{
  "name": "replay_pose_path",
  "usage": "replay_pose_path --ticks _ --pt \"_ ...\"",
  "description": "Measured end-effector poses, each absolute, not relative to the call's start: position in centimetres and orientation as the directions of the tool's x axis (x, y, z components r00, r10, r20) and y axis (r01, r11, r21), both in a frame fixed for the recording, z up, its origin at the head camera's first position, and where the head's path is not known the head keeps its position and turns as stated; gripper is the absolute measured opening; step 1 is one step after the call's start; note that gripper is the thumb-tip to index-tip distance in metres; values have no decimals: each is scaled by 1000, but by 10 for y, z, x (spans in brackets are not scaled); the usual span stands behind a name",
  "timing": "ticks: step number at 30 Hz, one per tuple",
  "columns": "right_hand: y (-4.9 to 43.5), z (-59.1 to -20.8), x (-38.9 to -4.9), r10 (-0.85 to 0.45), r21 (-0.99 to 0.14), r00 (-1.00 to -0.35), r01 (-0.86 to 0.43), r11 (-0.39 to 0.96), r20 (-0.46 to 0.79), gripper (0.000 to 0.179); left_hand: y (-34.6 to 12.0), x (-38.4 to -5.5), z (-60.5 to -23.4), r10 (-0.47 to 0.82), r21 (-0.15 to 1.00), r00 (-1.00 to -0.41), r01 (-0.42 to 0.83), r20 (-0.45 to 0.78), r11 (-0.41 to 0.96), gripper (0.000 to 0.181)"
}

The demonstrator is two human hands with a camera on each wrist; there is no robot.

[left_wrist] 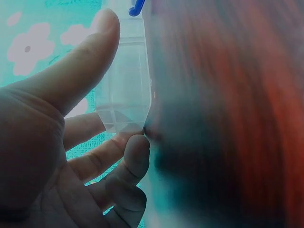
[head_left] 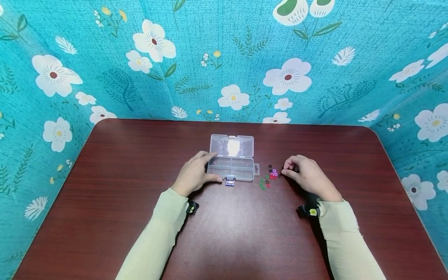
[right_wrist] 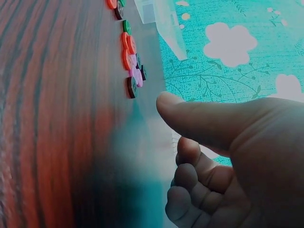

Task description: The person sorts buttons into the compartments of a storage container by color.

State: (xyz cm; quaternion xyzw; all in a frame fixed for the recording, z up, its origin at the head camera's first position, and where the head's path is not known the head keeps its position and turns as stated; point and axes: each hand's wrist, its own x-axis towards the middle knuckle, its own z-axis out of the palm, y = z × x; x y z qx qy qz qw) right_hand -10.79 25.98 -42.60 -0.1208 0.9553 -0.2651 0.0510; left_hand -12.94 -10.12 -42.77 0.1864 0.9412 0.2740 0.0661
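Note:
A clear plastic compartment box lies on the table with its lid raised back. My left hand grips the box's left end, thumb at the front and fingers behind; in the left wrist view several fingers curl below that end. A blue-purple clasp hangs at the front. Right of the box lie small loose buttons: green, red, pink-purple and dark ones. Beside them is my right hand, fingers loosely curled, thumb apart from the buttons; nothing shows in its grasp.
The dark red wooden table carries all of this. Behind it hangs a turquoise flowered cloth. A hang tab sticks out from the box's right side, close to the buttons. Black straps sit at the wrists.

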Motion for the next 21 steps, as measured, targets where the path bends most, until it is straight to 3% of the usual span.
replay_pose_path --ticks 21 --pt "249 -420 -105 -228 -561 -973 -174 809 -27 10 -100 -130 -430 390 560 -920 307 -32 770 89"
